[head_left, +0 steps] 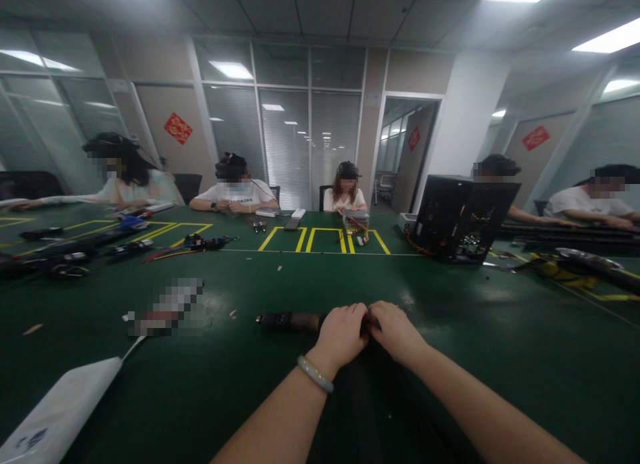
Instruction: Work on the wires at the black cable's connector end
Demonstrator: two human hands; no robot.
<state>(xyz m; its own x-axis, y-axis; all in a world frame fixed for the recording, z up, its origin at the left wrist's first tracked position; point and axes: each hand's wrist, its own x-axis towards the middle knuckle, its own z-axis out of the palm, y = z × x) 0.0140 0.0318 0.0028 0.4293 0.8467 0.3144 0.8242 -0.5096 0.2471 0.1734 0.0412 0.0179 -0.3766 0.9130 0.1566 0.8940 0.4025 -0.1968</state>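
Observation:
A dark rod-shaped thing [297,321] lies across the green table in front of me, with a small bright metal tip at its left end. I cannot make out its exact kind. My left hand [344,331], with a pale bangle at the wrist, is closed over its right part. Right beside it, my right hand [395,329] is also closed, its fingertips meeting the left ones at the rod's right end. What lies under the fingers is hidden. Dark, blurred fabric or shadow shows below the hands.
A white power bank [65,411] is cabled to a blurred-out device [167,307] on the left. Cables and dark parts [200,243] lie farther back. A black computer case [460,217] stands at back right. Several people sit across the green table [240,397].

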